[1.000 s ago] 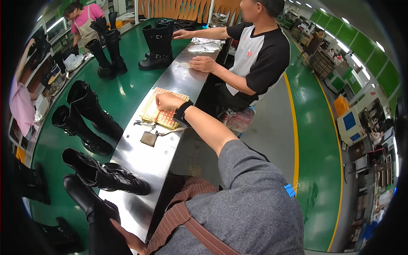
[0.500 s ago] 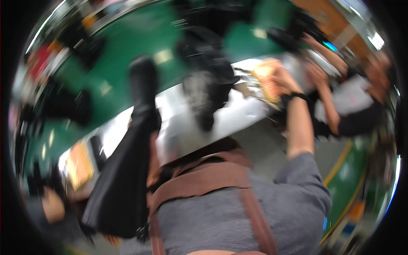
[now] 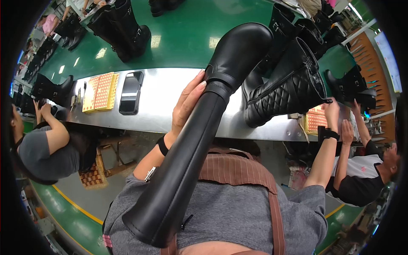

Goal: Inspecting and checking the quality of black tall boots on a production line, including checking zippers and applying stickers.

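Note:
My left hand (image 3: 185, 108) is wrapped around the ankle of a tall, smooth black boot (image 3: 187, 157). The boot slants across my front, its rounded toe pointing away and its wide shaft opening near my chest. Part of the hand is hidden behind the boot. My right hand (image 3: 332, 114), wearing a black wristband, is beside the top edge of a quilted black boot (image 3: 280, 95) and over a sheet of orange-red round stickers (image 3: 316, 122). Its fingers look drawn together, but the boot's edge partly covers the tips, and what they hold does not show.
On the metal-topped bench (image 3: 170, 85) lie a black phone (image 3: 131, 92) and a stack of sticker sheets (image 3: 101, 92). Several black boots (image 3: 121, 32) stand on the green surface (image 3: 178, 40) beyond. Co-workers sit at left (image 3: 46, 136) and right (image 3: 361, 174).
The view has swung and steadied from a blur. The boot in my left hand now slants toward the far right, and my right hand has moved from the sticker sheet's middle to its side.

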{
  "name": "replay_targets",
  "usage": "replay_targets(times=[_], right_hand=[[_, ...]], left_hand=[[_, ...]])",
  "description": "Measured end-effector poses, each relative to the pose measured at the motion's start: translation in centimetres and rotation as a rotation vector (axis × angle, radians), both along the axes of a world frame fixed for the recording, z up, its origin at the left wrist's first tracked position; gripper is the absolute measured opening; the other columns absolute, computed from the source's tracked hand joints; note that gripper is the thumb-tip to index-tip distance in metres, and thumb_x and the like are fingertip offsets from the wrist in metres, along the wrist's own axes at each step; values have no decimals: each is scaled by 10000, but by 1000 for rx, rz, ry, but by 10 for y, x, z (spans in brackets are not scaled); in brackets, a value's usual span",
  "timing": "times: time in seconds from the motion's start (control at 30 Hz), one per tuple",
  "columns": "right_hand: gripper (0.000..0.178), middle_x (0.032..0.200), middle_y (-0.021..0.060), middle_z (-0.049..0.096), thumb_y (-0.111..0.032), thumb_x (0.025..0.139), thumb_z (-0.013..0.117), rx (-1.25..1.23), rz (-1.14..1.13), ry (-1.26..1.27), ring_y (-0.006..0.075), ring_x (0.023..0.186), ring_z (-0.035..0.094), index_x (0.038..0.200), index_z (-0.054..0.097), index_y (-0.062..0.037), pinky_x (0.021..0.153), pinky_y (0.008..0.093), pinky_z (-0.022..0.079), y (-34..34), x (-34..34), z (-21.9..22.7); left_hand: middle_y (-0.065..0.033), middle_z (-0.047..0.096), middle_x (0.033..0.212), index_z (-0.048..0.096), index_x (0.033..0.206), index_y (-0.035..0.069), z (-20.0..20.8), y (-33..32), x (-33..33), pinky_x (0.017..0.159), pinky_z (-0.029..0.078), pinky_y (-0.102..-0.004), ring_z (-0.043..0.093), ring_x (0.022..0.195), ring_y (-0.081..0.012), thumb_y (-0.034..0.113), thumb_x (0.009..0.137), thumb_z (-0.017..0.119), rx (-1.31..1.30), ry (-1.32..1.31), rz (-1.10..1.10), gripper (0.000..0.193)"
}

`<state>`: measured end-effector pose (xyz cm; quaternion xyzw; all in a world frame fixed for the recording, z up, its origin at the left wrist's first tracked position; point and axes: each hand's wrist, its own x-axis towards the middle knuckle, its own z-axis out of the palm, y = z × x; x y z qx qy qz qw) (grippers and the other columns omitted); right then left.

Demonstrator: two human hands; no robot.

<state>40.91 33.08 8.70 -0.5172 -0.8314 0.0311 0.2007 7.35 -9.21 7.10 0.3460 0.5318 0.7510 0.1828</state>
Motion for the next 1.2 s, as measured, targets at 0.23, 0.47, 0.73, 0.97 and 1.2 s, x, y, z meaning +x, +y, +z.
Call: replay_targets(times=[0.23,0.47,0.73,0.97,1.2], right_hand=[[112,1098,33,624,-72,884,619,58,938,349,108,898,586,983,660,-38,815,223,447,-192,-129,225],[110,976,52,571,-83,754,711,249,1191,25,207,889,572,775,616,-32,784,300,437,-270,-206,229],[244,1039,65,584,-168,783,712,412,1127,-139,238,1005,566,989,622,-72,838,342,443,-276,-214,223],[487,1196,85,579,-336,830,681,370,774,23,228,1135,546,1244,545,-120,900,371,443,-224,-161,229],[598,936,63,598,-239,866,660,-508,956,261,106,814,557,1399,416,-127,668,226,418,-202,-141,183]], left_hand=[[-257,437,1371,484,1317,45,45,0,12,1027,413,-411,479,1246,-365,-30,730,719,212,765,125,637],[-215,446,1375,432,1352,18,41,-6,17,1004,427,-362,527,1183,-298,92,844,557,-77,262,-43,528],[-243,425,1389,497,1306,62,32,-4,20,1045,388,-409,462,1263,-380,-29,744,694,-1,192,-20,602],[-117,582,1225,536,1233,-18,7,-46,-20,949,440,-326,577,1087,-209,153,852,685,-388,437,475,443],[-175,530,1185,433,1252,-66,-10,-49,-39,909,429,-355,542,1047,-271,166,768,748,-492,315,628,622]])
